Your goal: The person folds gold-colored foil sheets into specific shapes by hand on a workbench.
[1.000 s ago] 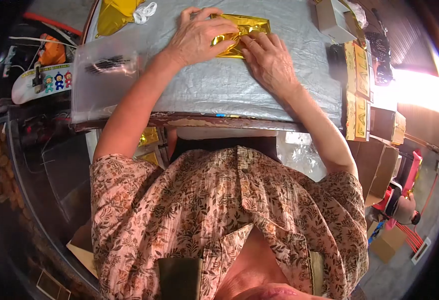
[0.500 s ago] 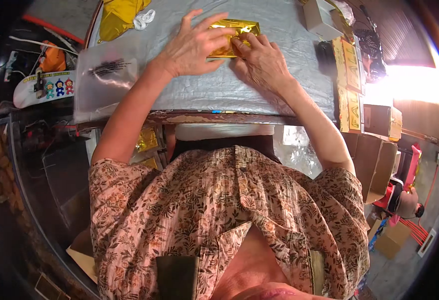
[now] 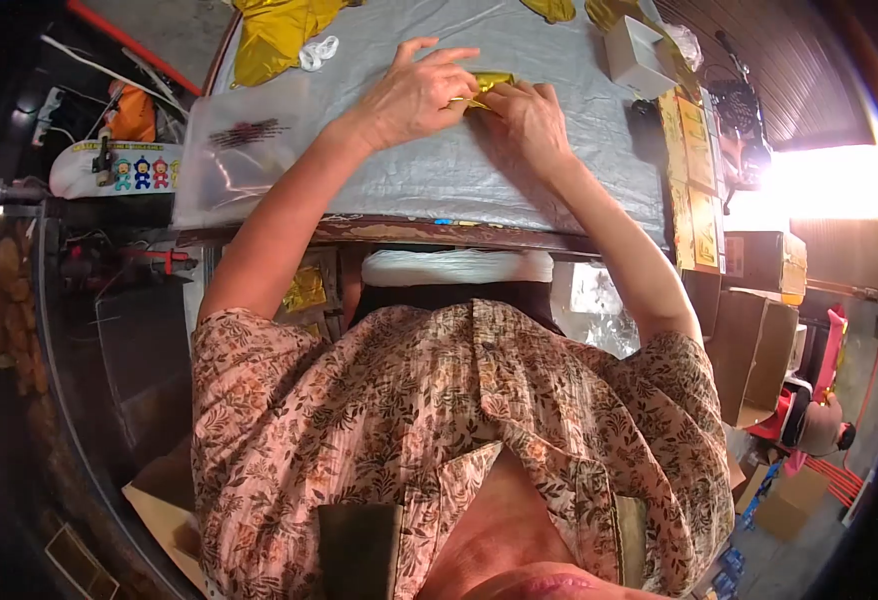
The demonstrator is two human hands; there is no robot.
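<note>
A small piece of shiny gold foil (image 3: 491, 80) is between my two hands over the grey covered table (image 3: 439, 175). My left hand (image 3: 414, 98) pinches the foil's near left edge between thumb and index finger, its other fingers stretched out. On the other side, my right hand (image 3: 527, 112) grips the foil with bent fingers. The hands partly hide the foil, and its underside does not show.
A clear plastic sheet (image 3: 244, 150) lies at the table's left, below gold bags (image 3: 277, 40) and a white tie (image 3: 319, 52). An open white box (image 3: 639, 52) and yellow printed boxes (image 3: 694, 180) line the right. Cardboard boxes (image 3: 749, 350) stand beyond.
The foil was spread flatter and wider; now it looks narrower, its edge lifted. My left hand has moved right to pinch it. The view has shifted slightly.
</note>
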